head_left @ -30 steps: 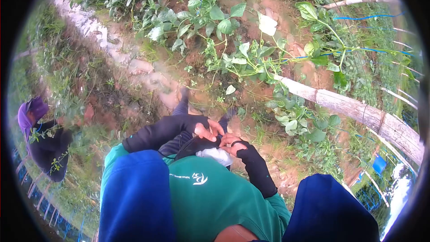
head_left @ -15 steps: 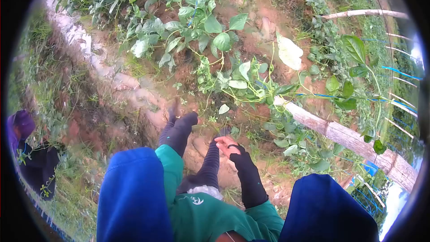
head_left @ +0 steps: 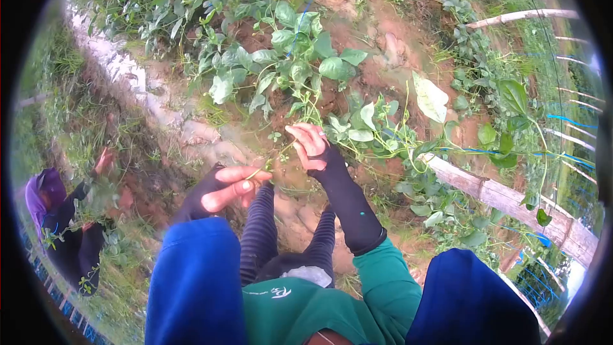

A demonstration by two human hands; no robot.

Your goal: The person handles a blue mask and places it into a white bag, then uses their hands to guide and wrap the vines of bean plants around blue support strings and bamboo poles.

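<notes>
My left hand, in a black fingerless sleeve, pinches a thin green vine stem between thumb and fingers. The stem slants up from there to my right hand, whose fingers are closed around its other part. Just above the right hand, leafy bean-like vines hang over the soil. A larger clump of broad green leaves stands beyond, and more tangled stems reach the end of a wooden pole to the right.
The wooden pole lies slanted at the right, with blue string running along the vines. Another person in a purple head covering is at the far left. Muddy wet ground crosses the upper left.
My left hand has come up from low beside my leg and now pinches the stem. My right hand has moved up to the vines and closed on the same stem.
</notes>
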